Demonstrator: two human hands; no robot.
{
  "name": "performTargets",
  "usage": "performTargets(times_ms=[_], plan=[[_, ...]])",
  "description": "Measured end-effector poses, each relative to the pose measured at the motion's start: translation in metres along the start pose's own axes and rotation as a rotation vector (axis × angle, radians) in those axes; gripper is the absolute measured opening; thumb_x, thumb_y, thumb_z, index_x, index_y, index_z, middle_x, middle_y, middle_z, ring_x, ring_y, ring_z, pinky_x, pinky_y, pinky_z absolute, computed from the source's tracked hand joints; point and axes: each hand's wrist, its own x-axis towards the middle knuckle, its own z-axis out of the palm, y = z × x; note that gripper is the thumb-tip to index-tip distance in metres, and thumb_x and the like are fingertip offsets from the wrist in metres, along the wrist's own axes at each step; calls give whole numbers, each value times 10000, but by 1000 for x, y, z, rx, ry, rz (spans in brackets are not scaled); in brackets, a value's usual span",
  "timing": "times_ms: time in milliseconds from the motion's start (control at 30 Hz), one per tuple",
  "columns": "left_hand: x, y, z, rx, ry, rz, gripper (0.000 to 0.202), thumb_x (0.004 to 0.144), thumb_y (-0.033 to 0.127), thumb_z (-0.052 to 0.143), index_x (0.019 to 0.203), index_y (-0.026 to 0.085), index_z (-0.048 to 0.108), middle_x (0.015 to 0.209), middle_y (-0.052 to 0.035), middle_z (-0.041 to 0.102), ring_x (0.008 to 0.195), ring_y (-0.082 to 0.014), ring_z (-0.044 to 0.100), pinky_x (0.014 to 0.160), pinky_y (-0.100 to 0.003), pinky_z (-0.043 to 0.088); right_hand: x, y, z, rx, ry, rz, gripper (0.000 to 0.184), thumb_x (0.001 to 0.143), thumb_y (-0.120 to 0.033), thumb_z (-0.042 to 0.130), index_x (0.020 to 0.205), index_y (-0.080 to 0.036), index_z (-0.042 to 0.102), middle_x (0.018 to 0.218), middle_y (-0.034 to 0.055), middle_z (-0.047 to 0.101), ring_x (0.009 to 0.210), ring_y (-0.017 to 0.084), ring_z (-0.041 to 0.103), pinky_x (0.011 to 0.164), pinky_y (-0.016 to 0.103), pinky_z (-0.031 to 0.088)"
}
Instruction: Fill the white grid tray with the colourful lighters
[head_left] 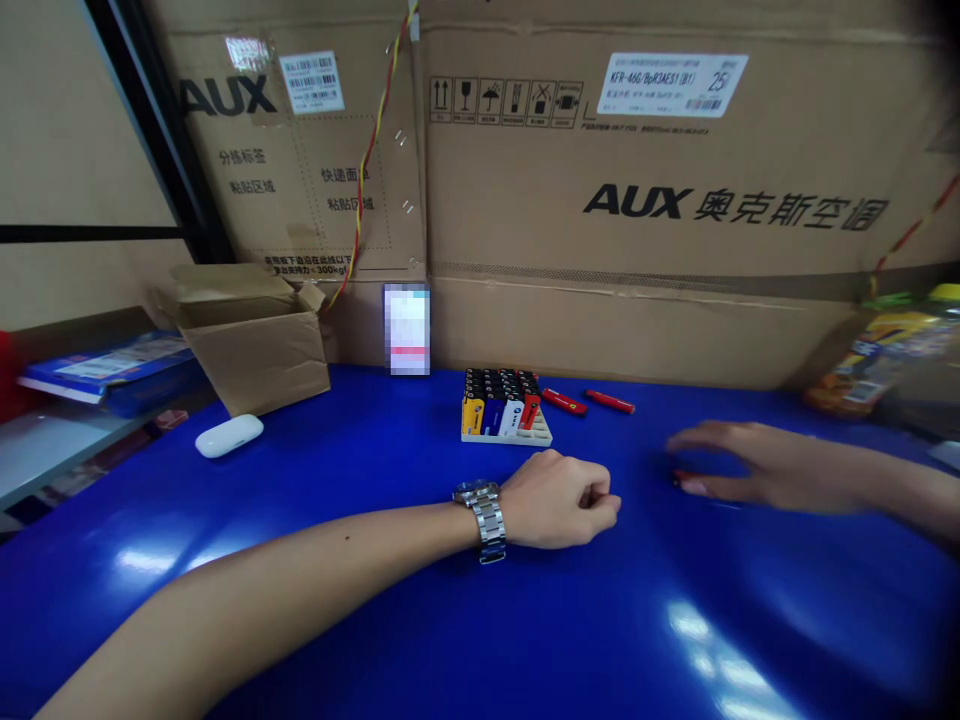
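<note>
My left hand (559,498), with a metal watch (489,520) at its wrist, is closed low over the blue table, in front of the lighter tray. Its fingers are curled in, hiding anything they may hold. To the right, my right hand (757,462) is blurred by motion, its thumb and fingers bent round a lighter (677,479); only a small black and red end shows by the thumb. Several upright lighters (495,405), in yellow, blue, white and red rows, stand in a white tray (506,439). Two red lighters, one (564,402) beside the tray and another (610,402) farther right, lie flat.
An opened cardboard box (262,360) stands at the back left, with a white case (229,436) before it. A lit phone (407,330) leans against large cartons (615,330) behind the table (360,630). A bottle (862,360) stands at the far right.
</note>
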Motion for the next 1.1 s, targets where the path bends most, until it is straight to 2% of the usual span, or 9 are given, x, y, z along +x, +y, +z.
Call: performTargets(times_ms=[33, 133, 300, 433, 600, 733, 867, 967, 1100], plan=[[0, 0, 0, -3, -1, -3, 270, 831, 226, 545, 587, 172, 442, 536, 46, 488, 490, -74, 422, 499, -224, 275, -6, 6, 0, -28, -164, 19, 186, 612, -331, 772, 778, -255, 736, 733, 121, 696, 614, 240, 640, 561, 361, 511], [0, 2, -1, -4, -3, -26, 236, 829, 228, 540, 612, 172, 464, 547, 43, 506, 499, -78, 439, 503, -221, 286, -13, 11, 9, -77, -310, 55, 154, 788, -378, 586, 739, -246, 648, 715, 115, 649, 614, 227, 599, 571, 376, 495], [-1, 0, 0, 7, -1, -33, 192, 822, 237, 535, 645, 175, 492, 541, 47, 516, 497, -79, 449, 514, -216, 300, 10, -1, 39, -37, -197, -19, 231, 840, -418, 526, 897, -216, 624, 864, 93, 651, 760, 230, 608, 700, 399, 494], [0, -2, 2, 15, 7, -17, 192, 809, 222, 540, 631, 175, 483, 530, 48, 516, 487, -77, 447, 521, -213, 308, 32, -21, 63, 62, -20, -56, 270, 869, -452, 490, 780, -206, 556, 778, 65, 609, 706, 201, 557, 681, 377, 475], [0, -1, 4, 29, 26, 7, 201, 802, 211, 547, 616, 173, 480, 524, 46, 517, 475, -73, 445, 519, -211, 309, 55, -50, 90, 625, 109, 82, 357, 860, -569, 472, 878, -213, 475, 608, -41, 482, 481, 104, 433, 466, 244, 382], [0, 0, 3, 51, 9, 3, 195, 803, 203, 553, 618, 171, 501, 546, 38, 538, 487, -79, 465, 519, -211, 319, 71, -60, 107, 990, 159, 281, 510, 829, -669, 410, 622, -205, 448, 413, -97, 241, 341, 55, 165, 350, 212, 144], [0, 1, 2, 78, -10, 13, 202, 810, 203, 548, 614, 166, 514, 554, 31, 543, 492, -83, 473, 516, -214, 324, 76, -61, 114, 1083, 193, 398, 601, 816, -678, 384, 435, -217, 327, 312, -66, 226, 298, 54, 157, 327, 222, 119], [0, 0, 2, 75, -3, 22, 222, 813, 213, 545, 600, 163, 502, 546, 32, 536, 481, -78, 465, 511, -215, 318, 75, -61, 113, 1134, 227, 452, 571, 809, -628, 403, 415, -221, 329, 300, -58, 240, 285, 62, 181, 320, 223, 134], [0, 1, 1, 62, -12, 12, 232, 811, 209, 542, 589, 164, 493, 543, 32, 539, 480, -78, 464, 502, -215, 310, 75, -61, 110, 1191, 207, 543, 516, 825, -553, 279, 415, -241, 306, 299, -51, 224, 270, 75, 167, 304, 230, 138]])
